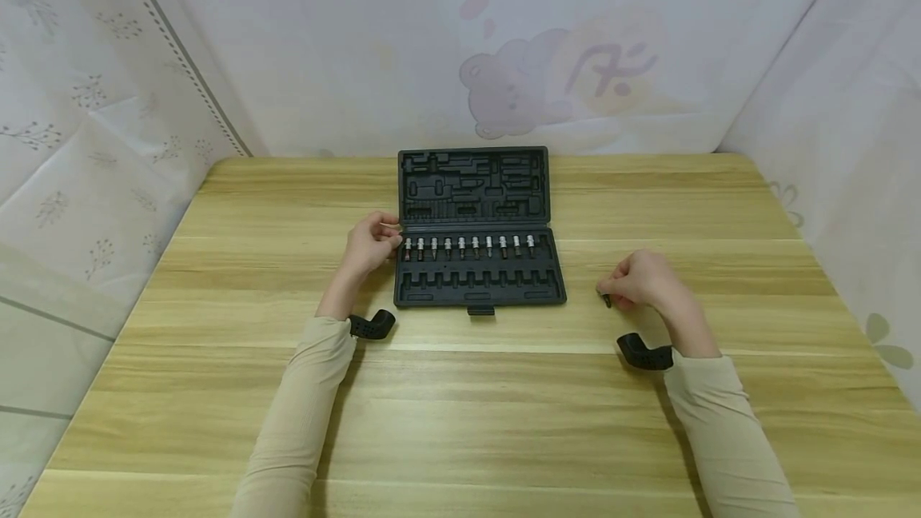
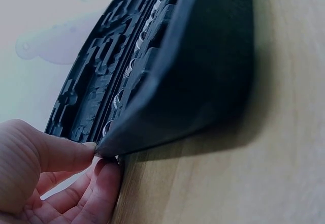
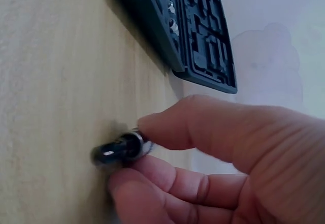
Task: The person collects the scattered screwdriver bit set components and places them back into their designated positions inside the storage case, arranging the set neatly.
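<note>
A black plastic tool case point(image 1: 480, 294) lies unfolded on the table, its lid point(image 1: 471, 186) laid back behind the base. A row of several silver-topped bit sockets point(image 1: 476, 248) fills the base's upper slots; the lower slots hold nothing. At the case's left side, my left hand point(image 1: 370, 245) pinches the edge near the hinge, thumb on top and fingers lower down in the left wrist view. Out to the right of the case, my right hand point(image 1: 640, 280) pinches one bit socket point(image 3: 119, 150) between thumb and fingers, its dark tip pointing away from the palm, close over the wood.
The wooden table point(image 1: 460, 422) reaches back to a pale printed curtain point(image 1: 345, 46), with more cloth at both sides. A small latch point(image 1: 480, 311) juts from the case's front edge. Black wrist mounts point(image 1: 374, 324) sit by each sleeve cuff.
</note>
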The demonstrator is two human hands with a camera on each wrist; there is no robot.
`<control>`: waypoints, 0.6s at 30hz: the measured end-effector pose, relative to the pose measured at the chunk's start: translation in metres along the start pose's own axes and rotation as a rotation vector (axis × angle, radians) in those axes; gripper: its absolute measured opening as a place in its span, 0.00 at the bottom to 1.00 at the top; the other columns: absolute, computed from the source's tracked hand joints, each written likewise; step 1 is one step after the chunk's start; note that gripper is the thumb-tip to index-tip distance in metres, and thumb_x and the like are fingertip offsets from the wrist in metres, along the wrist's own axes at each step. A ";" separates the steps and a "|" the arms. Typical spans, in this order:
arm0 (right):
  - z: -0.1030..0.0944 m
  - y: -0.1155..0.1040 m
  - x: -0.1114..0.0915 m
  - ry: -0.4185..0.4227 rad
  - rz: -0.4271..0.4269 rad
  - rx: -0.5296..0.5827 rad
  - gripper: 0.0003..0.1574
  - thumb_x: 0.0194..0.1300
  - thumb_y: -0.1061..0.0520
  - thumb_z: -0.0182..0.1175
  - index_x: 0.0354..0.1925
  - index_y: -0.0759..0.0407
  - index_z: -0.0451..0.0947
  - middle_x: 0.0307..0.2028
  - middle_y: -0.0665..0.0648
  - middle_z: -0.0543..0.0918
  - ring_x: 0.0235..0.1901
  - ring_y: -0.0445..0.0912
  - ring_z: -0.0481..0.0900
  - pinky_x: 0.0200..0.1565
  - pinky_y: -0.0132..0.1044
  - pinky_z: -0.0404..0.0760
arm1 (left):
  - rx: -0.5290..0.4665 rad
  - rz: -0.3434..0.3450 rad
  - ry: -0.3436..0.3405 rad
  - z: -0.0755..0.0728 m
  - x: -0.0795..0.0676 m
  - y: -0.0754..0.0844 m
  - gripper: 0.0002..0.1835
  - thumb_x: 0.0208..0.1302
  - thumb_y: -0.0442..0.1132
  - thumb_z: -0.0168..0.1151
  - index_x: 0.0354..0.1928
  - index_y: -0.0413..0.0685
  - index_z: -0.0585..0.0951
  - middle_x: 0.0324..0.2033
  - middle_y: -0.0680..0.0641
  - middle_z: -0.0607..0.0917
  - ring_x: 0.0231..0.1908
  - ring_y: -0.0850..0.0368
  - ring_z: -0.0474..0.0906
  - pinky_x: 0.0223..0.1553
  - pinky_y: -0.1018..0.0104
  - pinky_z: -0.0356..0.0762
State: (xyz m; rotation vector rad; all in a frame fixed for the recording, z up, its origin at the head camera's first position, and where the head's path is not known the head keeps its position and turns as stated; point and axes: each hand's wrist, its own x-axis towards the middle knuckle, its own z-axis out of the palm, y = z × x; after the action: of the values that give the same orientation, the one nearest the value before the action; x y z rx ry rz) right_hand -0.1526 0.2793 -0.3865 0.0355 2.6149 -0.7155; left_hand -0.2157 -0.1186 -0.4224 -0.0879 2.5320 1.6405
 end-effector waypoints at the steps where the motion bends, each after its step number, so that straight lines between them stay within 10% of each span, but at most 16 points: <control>1: 0.000 0.001 0.001 0.001 0.000 0.004 0.17 0.59 0.53 0.61 0.19 0.62 0.80 0.13 0.50 0.79 0.20 0.43 0.76 0.27 0.34 0.70 | 0.001 -0.001 0.001 0.000 0.000 0.000 0.16 0.62 0.27 0.57 0.53 0.37 0.75 0.38 0.38 0.80 0.32 0.55 0.74 0.28 0.70 0.73; 18: -0.003 0.004 0.024 -0.054 0.011 0.383 0.16 0.63 0.56 0.56 0.34 0.70 0.79 0.19 0.50 0.80 0.21 0.40 0.78 0.24 0.31 0.74 | 0.003 -0.004 -0.008 0.000 0.001 0.000 0.16 0.63 0.28 0.57 0.54 0.38 0.75 0.39 0.38 0.80 0.33 0.54 0.74 0.31 0.68 0.74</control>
State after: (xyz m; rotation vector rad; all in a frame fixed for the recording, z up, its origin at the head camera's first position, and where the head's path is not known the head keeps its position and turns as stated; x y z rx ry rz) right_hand -0.1747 0.2821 -0.3957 0.1417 2.3878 -1.1846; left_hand -0.2162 -0.1186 -0.4225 -0.0866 2.5267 1.6326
